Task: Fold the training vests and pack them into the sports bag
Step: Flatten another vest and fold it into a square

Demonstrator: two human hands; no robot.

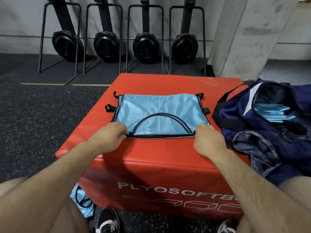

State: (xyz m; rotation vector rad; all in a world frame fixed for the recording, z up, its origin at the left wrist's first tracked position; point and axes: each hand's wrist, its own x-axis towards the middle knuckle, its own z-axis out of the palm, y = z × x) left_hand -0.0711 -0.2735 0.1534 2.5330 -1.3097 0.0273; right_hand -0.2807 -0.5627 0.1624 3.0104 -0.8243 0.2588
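Far left, low beside the near left corner of the red box [151, 153], a spare vest [80, 206] lies bunched by your shoe [107, 221]. Shift your foot carelessly and you may tread on it.

Your left hand [107, 137] pinches the near left corner of the vest [156, 106], which lies spread flat on the box top, with your fingers curled onto its edge. Your right hand [209, 140] pinches the near right corner the same way.

The cloth looks thin and slippery, so I judge the main risk to be one corner slipping free as you lift, which would skew the fold. The loose black straps [109, 107] at the sides could also tuck in crookedly.

Beyond the vest there is bare box top up to the far edge, which gives you room to fold away from yourself. On the right there is less room. The sports bag [235, 111] sits against the box's right edge, near your right hand, its mouth open with folded vests [272, 113] inside. A wide sweep could knock it.
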